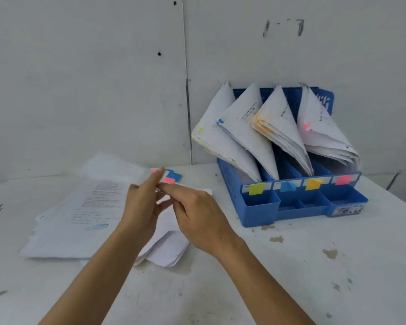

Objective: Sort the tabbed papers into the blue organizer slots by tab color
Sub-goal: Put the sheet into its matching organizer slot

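Note:
A stack of white tabbed papers lies on the table at the left, with pink and blue tabs sticking out at its far right corner. My left hand lifts the top sheet by that corner, pinching it near a pink tab. My right hand reaches across with its index finger pointing left, touching the papers just below the tabs. The blue organizer stands at the right. Its four slots hold leaning papers, labelled yellow, blue, orange and pink.
The white table shows chipped paint spots at the right front. A white wall stands close behind the table. The organizer has small front compartments.

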